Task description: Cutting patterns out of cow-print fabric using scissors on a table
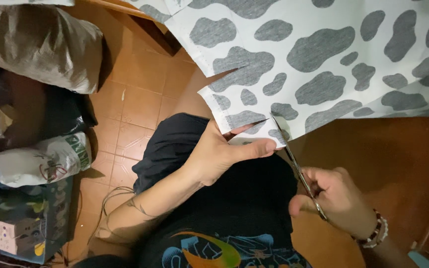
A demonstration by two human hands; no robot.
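Note:
A white fabric with grey cow-like patches (319, 54) hangs over the edge of a brown wooden table (388, 154). My left hand (224, 151) pinches the fabric's lower edge between thumb and fingers, beside a fresh slit. My right hand (336, 198), with a beaded bracelet on the wrist, grips a pair of metal scissors (301, 173). The blades point up and left, and their tip meets the fabric edge just right of my left thumb. A second notch is cut into the fabric edge higher up.
Below is my black shirt with a coloured print (234, 233). On the tiled orange floor (140, 104) at left lie a grey sack (40, 44), a white printed bag (40, 161) and a blue box (21, 233).

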